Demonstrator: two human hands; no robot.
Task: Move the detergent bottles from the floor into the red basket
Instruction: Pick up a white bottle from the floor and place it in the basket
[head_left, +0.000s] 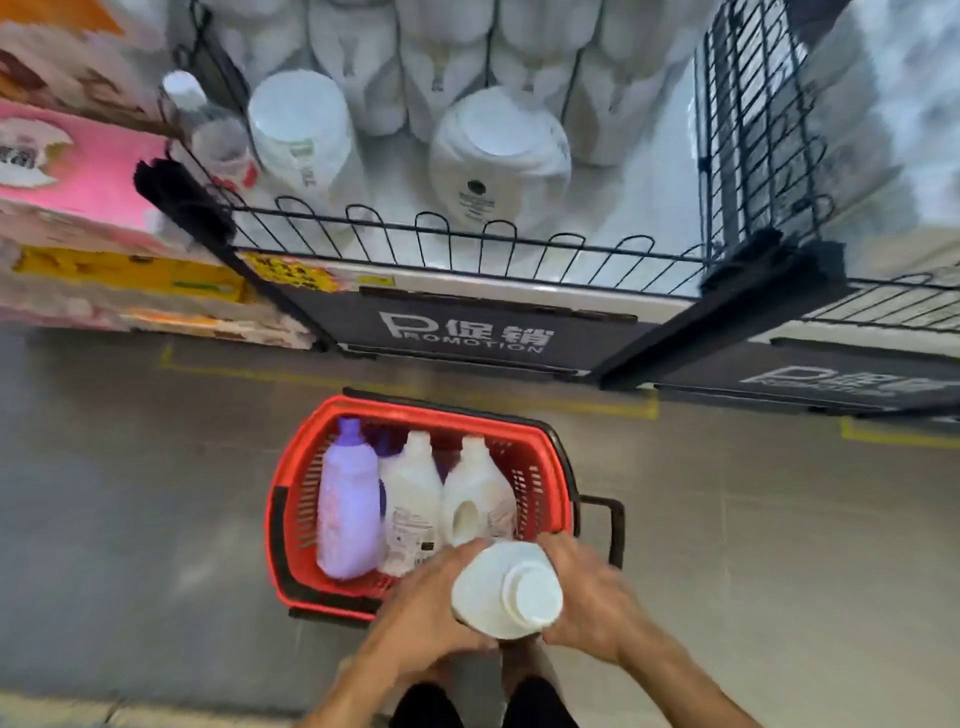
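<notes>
Fingers (441, 564) of left hand (421, 613) and right hand (587, 597) grip a white bottle (506, 592) by the red basket (415, 410) holding three bottles (410, 493).

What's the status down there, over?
Left hand and right hand grip a white bottle at the near rim of the red basket. Purple bottle and two white ones already inside. Nothing blocking.

White bottle (506, 592) btm hidden by left hand (421, 608) & blurred right hand (587, 592), prob. both holding.
</notes>
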